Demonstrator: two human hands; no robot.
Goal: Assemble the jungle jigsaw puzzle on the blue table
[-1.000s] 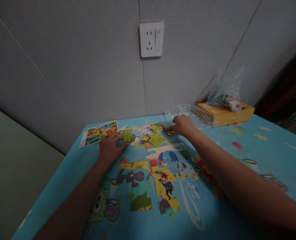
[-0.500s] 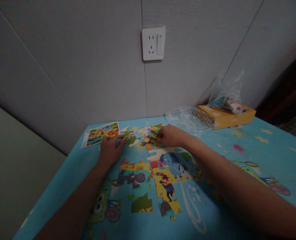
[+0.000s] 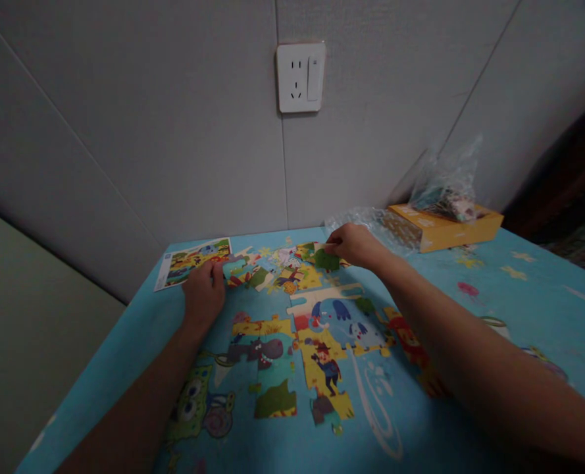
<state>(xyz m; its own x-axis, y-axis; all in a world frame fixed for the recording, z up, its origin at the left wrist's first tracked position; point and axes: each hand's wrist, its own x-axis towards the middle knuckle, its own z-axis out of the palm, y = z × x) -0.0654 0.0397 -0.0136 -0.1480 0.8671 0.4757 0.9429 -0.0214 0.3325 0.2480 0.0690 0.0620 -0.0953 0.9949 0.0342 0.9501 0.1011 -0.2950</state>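
Note:
A partly joined jigsaw puzzle (image 3: pixel 316 329) lies on the blue cartoon-print table cover (image 3: pixel 470 316). Several loose pieces (image 3: pixel 279 270) are spread near the far edge. My left hand (image 3: pixel 202 293) rests on the pile's left side, fingers curled on a piece (image 3: pixel 230 266) beside the reference picture card (image 3: pixel 193 260). My right hand (image 3: pixel 354 243) pinches a green piece (image 3: pixel 326 259) at the pile's right side.
A yellow puzzle box (image 3: pixel 440 227) with a clear plastic bag (image 3: pixel 445 178) on it sits at the back right. Crumpled plastic wrap (image 3: pixel 366 220) lies next to it. A wall socket (image 3: pixel 299 76) is on the grey wall behind. The table's left edge drops off near my left arm.
My right hand swept left into the pile, then came back right holding a green piece. My left hand slid left toward the picture card, moving pieces with it.

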